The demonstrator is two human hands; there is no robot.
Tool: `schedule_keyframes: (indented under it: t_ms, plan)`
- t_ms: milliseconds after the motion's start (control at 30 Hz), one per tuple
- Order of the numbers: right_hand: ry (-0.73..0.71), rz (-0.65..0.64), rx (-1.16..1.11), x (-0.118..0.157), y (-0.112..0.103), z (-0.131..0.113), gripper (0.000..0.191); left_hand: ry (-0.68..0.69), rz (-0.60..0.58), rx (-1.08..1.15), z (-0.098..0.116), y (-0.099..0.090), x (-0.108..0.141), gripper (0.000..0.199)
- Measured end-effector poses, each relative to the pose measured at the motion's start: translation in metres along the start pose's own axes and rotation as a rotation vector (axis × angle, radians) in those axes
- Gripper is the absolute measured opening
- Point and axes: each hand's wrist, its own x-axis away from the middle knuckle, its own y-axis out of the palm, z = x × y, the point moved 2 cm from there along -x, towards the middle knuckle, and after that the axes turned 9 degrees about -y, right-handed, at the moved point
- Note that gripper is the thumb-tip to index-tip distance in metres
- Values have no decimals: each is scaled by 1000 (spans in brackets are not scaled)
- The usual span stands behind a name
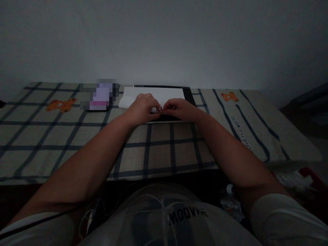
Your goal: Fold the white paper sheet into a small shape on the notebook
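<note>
A white sheet (153,92) lies over a black flat board (189,97) near the wall, its near edge raised between my hands. My left hand (145,108) rests on the sheet's near part, thumb and fingers pinched at its edge. My right hand (179,108) meets it from the right, fingertips pressed together close to the left ones. A small pale bit shows between the fingertips, too small to make out. The black board's near edge shows below both hands.
A phone (101,95) with a blurred lit screen lies to the left on the checked tablecloth (159,150). A grey wall (164,41) rises behind the table. Below the table's right part are a clear plastic item (232,205) and a red container (316,184).
</note>
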Motion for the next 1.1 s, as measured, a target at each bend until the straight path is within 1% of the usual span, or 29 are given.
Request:
schedule_keyframes:
  t_ms: [233,400,533,667,833,933,1100]
  plan:
    - [-91,-27,74,-2,-2,-7,28,-3,-14,2,-1,-2,-1,22]
    - [-30,-11,-7,0,-5,-6,29,-25,11,-11,-2,-3,-1,22]
    - [24,-38,15,1,-6,-8,31,-45,18,-1,0,-3,0,22]
    - [25,-28,61,0,-4,-10,31,-36,-9,-17,3,-1,0,22]
    - [35,-24,21,0,-2,-5,37,-24,-37,-64,4,0,0,26]
    - [16,-23,14,0,-1,-3,35,-20,-31,-58,3,0,0,26]
    - [-65,-31,51,-2,-1,-3,27,-14,-16,-2,3,-2,1,27]
